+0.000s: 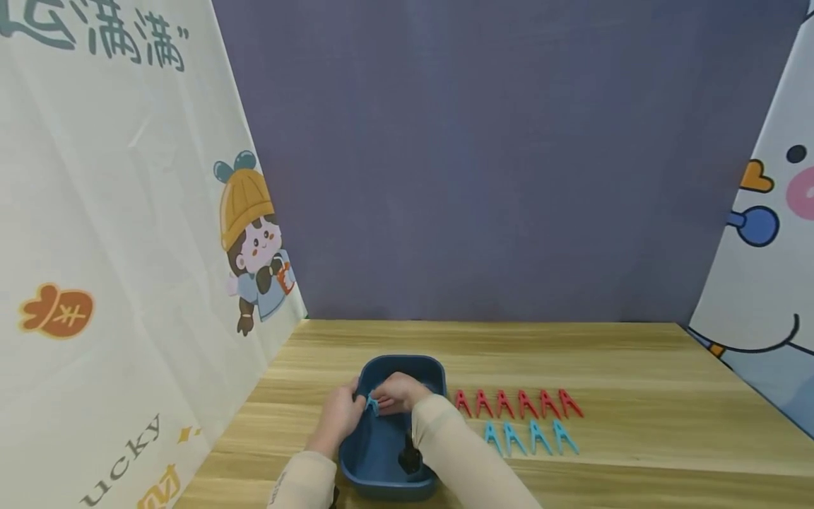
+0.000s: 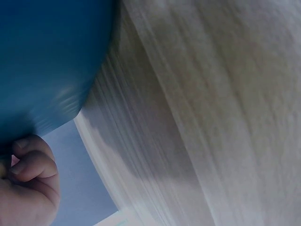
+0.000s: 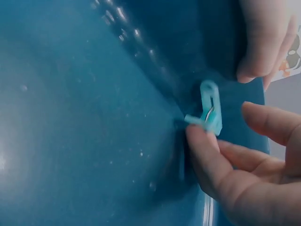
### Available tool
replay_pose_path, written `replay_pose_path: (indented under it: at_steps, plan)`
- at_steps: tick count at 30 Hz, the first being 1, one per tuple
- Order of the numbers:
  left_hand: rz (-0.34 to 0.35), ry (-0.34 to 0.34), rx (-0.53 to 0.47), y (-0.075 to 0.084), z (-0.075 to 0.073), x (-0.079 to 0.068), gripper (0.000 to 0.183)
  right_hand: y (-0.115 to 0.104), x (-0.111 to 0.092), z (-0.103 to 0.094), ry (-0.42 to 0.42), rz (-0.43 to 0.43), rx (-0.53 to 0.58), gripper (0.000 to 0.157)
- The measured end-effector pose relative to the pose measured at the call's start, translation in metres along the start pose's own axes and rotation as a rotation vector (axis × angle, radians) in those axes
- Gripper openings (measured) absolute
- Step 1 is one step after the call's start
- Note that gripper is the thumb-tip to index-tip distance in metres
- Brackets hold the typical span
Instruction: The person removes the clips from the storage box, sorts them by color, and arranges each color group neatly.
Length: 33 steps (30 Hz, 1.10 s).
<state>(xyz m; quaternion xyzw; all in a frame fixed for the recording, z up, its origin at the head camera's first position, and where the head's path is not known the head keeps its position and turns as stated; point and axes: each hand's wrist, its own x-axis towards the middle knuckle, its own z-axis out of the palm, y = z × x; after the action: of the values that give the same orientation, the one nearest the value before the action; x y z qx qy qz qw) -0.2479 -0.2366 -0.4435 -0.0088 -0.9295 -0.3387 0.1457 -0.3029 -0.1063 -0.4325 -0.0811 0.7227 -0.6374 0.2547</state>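
My left hand (image 1: 340, 417) grips the left rim of a dark blue plastic tub (image 1: 375, 459). In the left wrist view its curled fingers (image 2: 35, 165) lie beside the tub's outer wall. My right hand (image 1: 397, 392) reaches inside the tub. A light blue clothespin (image 3: 211, 108) stands near the tub's side wall, with the right fingertips touching its lower end in the right wrist view. The right thumb is apart from the clothespin. Part of the tub's interior is hidden by the right forearm in the head view.
Right of the tub lie a row of several red clothespins (image 1: 502, 404) and, nearer, a row of several light blue clothespins (image 1: 534, 437). They are on a wood-grain table (image 1: 636, 396). A printed white sheet (image 1: 146, 247) borders the left, a purple-grey backdrop (image 1: 477, 162) the back.
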Motion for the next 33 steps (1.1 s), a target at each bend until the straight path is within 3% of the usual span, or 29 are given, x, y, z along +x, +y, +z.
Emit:
replay_pose_path:
  at_steps: [4,9,19,28,33]
  plan:
    - [-0.018,-0.018,-0.021,0.001,0.000,0.000,0.042,0.000,0.000,0.000,-0.016,0.000,-0.022,0.017]
    - [-0.031,-0.036,-0.032,0.003,0.000,0.000,0.041,0.001,0.001,-0.001,-0.040,-0.003,-0.046,0.024]
    - [0.036,0.005,-0.004,0.003,0.002,0.000,0.035,0.001,-0.003,-0.005,-0.006,-0.013,-0.048,0.023]
    - [-0.010,-0.014,-0.002,0.002,0.001,0.002,0.044,-0.007,-0.010,-0.028,0.035,-0.035,0.079,0.036]
    - [-0.036,-0.019,0.002,-0.001,-0.001,0.002,0.044,-0.013,-0.014,-0.036,0.014,-0.057,0.167,0.049]
